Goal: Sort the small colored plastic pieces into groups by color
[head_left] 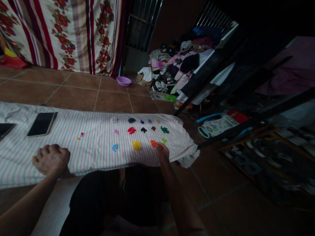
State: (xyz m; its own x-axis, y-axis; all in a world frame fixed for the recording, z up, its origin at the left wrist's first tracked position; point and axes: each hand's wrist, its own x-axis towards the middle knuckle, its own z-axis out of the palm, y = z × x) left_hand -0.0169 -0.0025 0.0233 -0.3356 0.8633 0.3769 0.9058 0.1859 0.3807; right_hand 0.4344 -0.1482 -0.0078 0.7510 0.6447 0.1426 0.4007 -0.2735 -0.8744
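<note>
My right hand (163,152) reaches over the near side of a striped cloth (95,141). Its thumb and fingers are pinched together at the edge of a small pile of orange beads (153,143); whatever is between the fingertips is too small to make out. Close by lie light green beads (164,140), yellow beads (136,145) and dark green beads (164,130). Red beads (131,130), blue beads (115,147) and several other piles sit sorted by colour. My left hand (51,159) rests on the cloth at the left, fingers curled in, with nothing visible in it.
Two phones lie at the left, one of them a dark phone (42,124). A few loose beads (80,136) are near my left hand. Beyond are a purple basin (123,81), a clothes heap (174,64) and a flowered curtain (81,36). At the right stands a shoe rack (248,144).
</note>
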